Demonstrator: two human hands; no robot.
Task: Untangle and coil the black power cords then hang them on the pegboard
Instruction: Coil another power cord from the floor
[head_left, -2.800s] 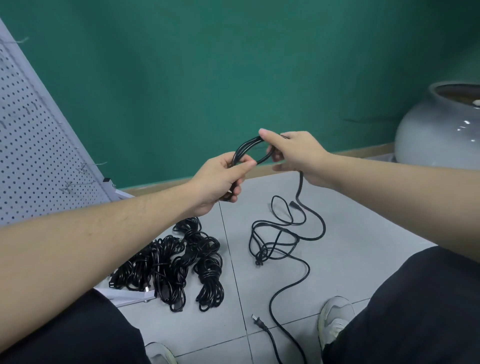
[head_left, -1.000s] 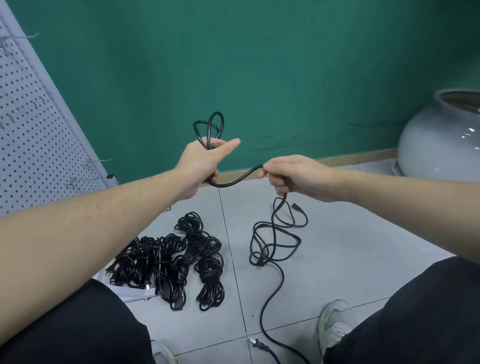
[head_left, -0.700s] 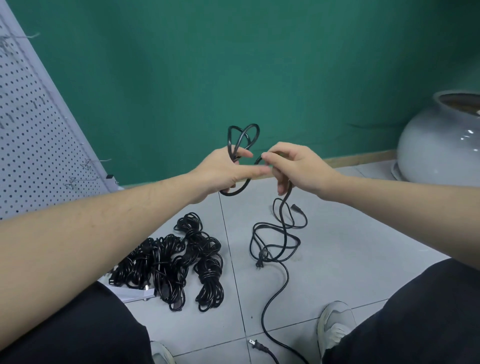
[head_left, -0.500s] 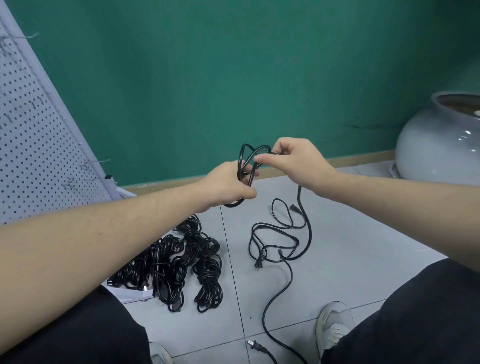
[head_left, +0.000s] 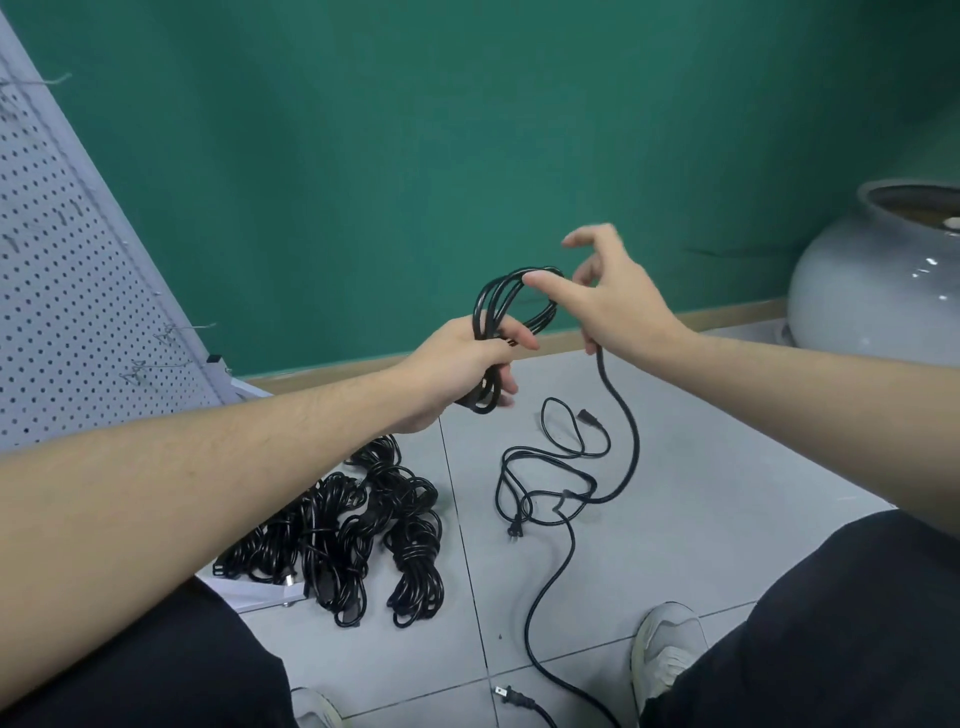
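Black power cords (head_left: 363, 530) on grey tiled floor (head_left: 701, 467), green wall (head_left: 415, 130).

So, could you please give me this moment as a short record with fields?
left hand: grips the coil of black cord
right hand: fingers spread, cord's free length trails from under it to the floor
loose cord: tangled on the tiles
bundled cords: heaped beside the pegboard
pegboard hooks: bare
pot: far right

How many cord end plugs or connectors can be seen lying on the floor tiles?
3. A connector near the tile seam below the right hand; a pronged plug in the loose cord tangle; another pronged plug at the bottom edge. The coiled bundles may hide more.
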